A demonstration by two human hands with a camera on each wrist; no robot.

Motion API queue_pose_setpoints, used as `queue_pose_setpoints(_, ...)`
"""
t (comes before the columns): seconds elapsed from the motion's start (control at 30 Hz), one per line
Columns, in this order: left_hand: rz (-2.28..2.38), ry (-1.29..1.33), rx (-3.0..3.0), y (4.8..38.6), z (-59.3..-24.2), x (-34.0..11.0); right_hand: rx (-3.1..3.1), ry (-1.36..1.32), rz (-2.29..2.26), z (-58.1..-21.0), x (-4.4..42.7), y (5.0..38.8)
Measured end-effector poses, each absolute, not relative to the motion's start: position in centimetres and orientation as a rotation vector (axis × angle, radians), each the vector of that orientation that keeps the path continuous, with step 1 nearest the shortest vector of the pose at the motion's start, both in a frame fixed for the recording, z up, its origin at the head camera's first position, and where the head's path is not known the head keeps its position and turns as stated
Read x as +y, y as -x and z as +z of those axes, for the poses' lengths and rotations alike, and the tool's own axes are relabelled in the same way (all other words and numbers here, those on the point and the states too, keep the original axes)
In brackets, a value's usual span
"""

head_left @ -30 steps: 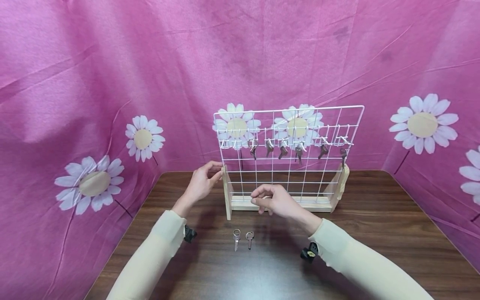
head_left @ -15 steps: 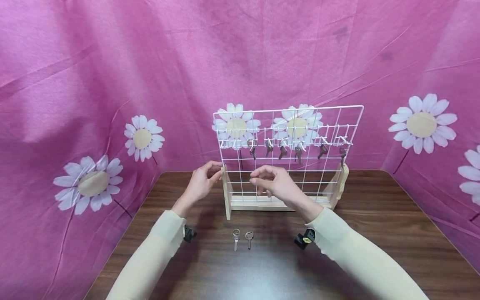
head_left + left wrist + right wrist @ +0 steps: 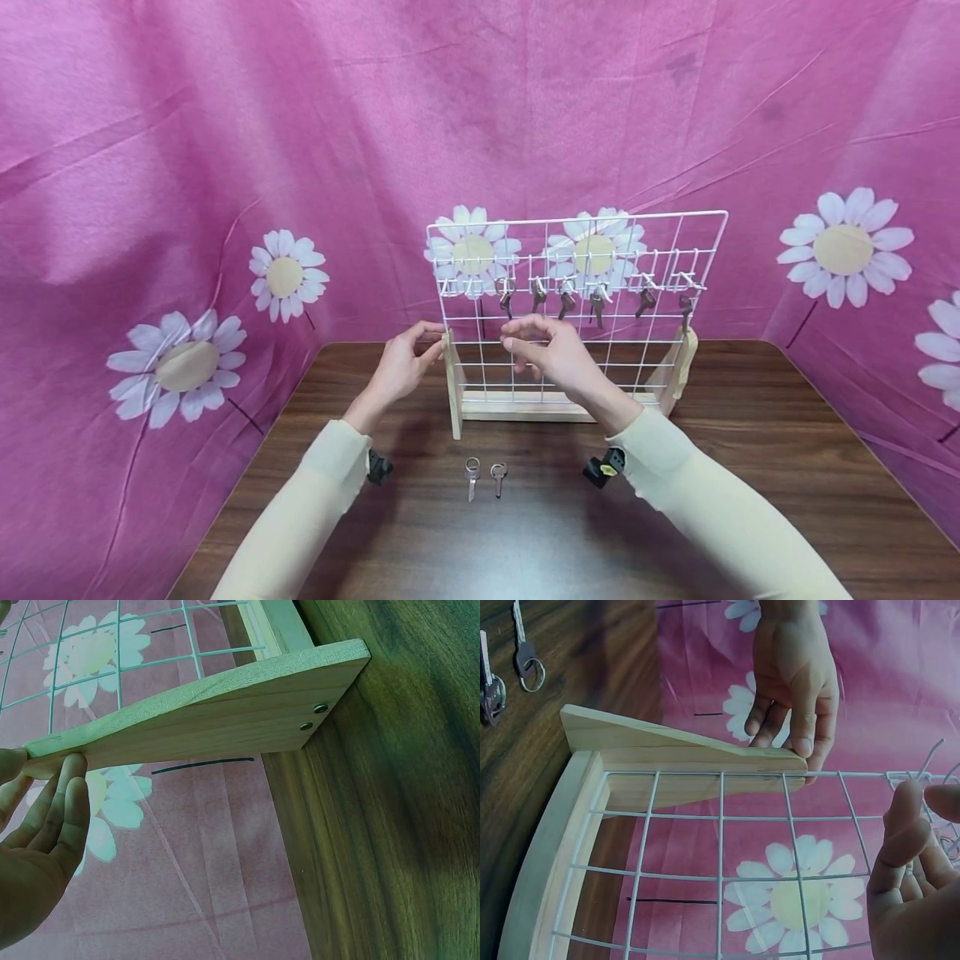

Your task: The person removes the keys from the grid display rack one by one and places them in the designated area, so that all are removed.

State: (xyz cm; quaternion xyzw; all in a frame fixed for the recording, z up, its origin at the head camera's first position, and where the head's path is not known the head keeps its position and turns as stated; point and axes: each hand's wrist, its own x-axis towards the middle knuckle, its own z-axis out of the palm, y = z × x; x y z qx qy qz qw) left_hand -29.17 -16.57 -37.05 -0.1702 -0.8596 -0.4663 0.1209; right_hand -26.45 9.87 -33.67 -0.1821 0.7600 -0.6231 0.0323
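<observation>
A white wire grid rack (image 3: 480,342) stands upright on a wooden base. My left hand (image 3: 401,365) pinches the top of the rack's left wooden side piece (image 3: 454,392), with thumb on one face and fingers on the other, as the left wrist view (image 3: 45,847) confirms. In front of the grid is my right hand (image 3: 555,354), fingers loosely bent, thumb and forefinger apart, nothing seen between them. Just above its fingertips hangs a key (image 3: 506,300) on a hook. Several more keys (image 3: 597,304) hang along the row to the right.
Two keys with rings, the left key (image 3: 472,479) and the right key (image 3: 498,480), lie on the brown wooden table (image 3: 420,533) before the rack. The leftmost hooks (image 3: 472,287) carry no keys. A pink flowered cloth (image 3: 375,167) hangs behind and at the sides.
My right hand has risen in front of the grid, from near the base rail to just below the hanging keys. The left hand, rack and keys stay in place.
</observation>
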Motion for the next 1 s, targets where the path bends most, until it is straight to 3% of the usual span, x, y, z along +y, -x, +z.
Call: queue_pose_setpoints(1.0,-1.334,0.489,-2.529,29.1,-36.9,-16.6,2.348,0.485,-2.087,-32.4,9.5,26.9)
